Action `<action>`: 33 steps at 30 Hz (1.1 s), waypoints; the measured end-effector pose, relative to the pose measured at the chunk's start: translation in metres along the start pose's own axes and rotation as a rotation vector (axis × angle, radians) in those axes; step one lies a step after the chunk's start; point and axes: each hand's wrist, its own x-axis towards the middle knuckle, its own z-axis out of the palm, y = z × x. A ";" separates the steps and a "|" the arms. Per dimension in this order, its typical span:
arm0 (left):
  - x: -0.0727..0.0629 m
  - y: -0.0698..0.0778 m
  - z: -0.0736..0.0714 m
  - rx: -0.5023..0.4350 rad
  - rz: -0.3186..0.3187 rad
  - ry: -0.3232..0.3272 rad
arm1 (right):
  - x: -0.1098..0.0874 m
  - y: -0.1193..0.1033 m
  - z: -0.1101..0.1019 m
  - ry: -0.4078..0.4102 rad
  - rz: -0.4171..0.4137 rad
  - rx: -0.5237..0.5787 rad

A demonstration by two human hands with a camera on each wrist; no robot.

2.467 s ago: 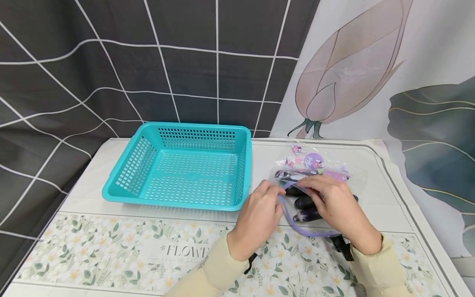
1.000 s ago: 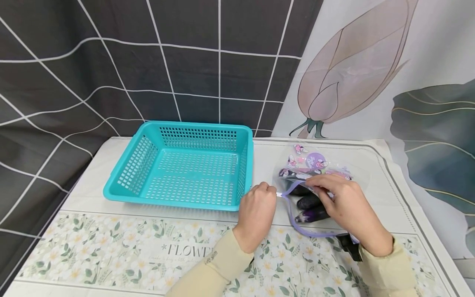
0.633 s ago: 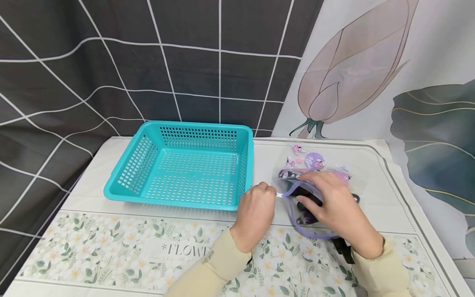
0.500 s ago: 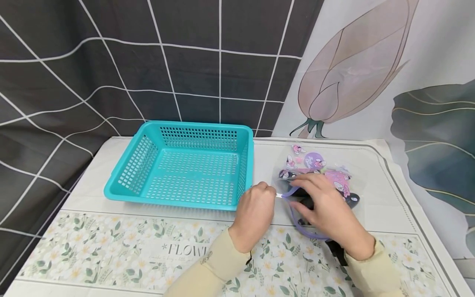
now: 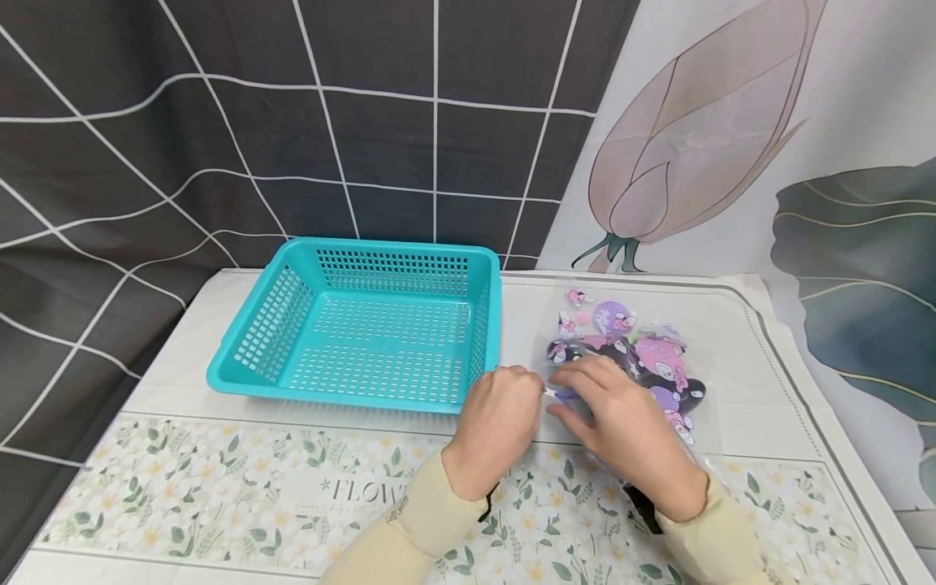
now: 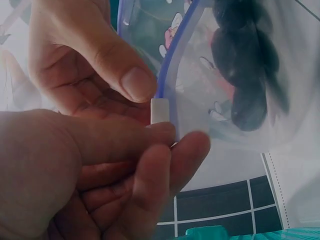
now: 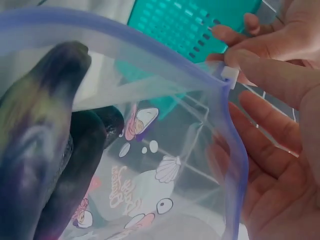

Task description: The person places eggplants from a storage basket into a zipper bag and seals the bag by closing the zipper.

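A clear slider zip bag [image 5: 614, 318] with pink and purple cartoon prints lies right of the basket. Dark eggplants [image 7: 32, 125] show inside it. My left hand [image 5: 497, 418] pinches the end of its purple zip strip [image 6: 179, 47], beside the white slider [image 6: 159, 109]. My right hand [image 5: 621, 418] is at that same corner, thumb and fingers on either side of the slider with a gap between them. In the left wrist view the right thumb tip lies at the slider's top edge. Head-on, the right hand hides much of the zip.
A turquoise perforated basket [image 5: 351, 403] stands left of the bag, close to my left hand. A flower-printed tablecloth [image 5: 249, 504] covers the table. Behind it hang a dark gridded cloth [image 5: 373, 138] and a pale leaf-printed curtain [image 5: 548, 260].
My right hand has slid left along the bag's mouth to the slider end, and the mouth looks narrower. My left hand keeps its pinch, having drawn the zip end slightly left earlier.
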 end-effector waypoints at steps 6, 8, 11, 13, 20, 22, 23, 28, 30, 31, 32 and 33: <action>-0.001 0.000 -0.001 -0.005 0.010 -0.002 | 0.000 -0.002 0.006 0.041 -0.035 -0.029; -0.002 0.000 -0.001 -0.011 0.012 -0.006 | 0.000 -0.002 0.006 0.051 -0.037 -0.026; -0.002 0.000 -0.003 -0.026 0.018 -0.002 | 0.000 -0.003 0.006 0.054 -0.028 -0.020; -0.002 0.000 -0.004 -0.040 0.023 -0.006 | 0.000 -0.003 0.006 0.049 -0.020 -0.016; -0.001 -0.003 -0.004 -0.057 0.053 -0.025 | -0.001 -0.002 0.006 0.030 -0.017 -0.033; 0.000 -0.004 -0.004 -0.061 0.064 -0.023 | -0.002 -0.002 0.006 0.032 -0.015 -0.031; 0.000 -0.004 -0.004 -0.063 0.070 -0.022 | -0.002 -0.002 0.006 0.032 -0.015 -0.030; 0.001 -0.005 -0.004 -0.099 0.075 -0.012 | -0.002 -0.002 0.006 0.051 -0.037 -0.023; 0.001 -0.006 -0.004 -0.125 0.071 -0.007 | -0.001 -0.002 0.007 0.065 -0.053 -0.020; 0.001 -0.006 -0.004 -0.137 0.069 -0.006 | -0.001 -0.003 0.007 0.072 -0.059 -0.019; 0.001 -0.006 -0.004 -0.146 0.068 -0.004 | -0.001 -0.003 0.007 0.076 -0.065 -0.019; 0.001 -0.006 -0.004 -0.151 0.068 -0.004 | -0.001 -0.003 0.007 0.079 -0.069 -0.020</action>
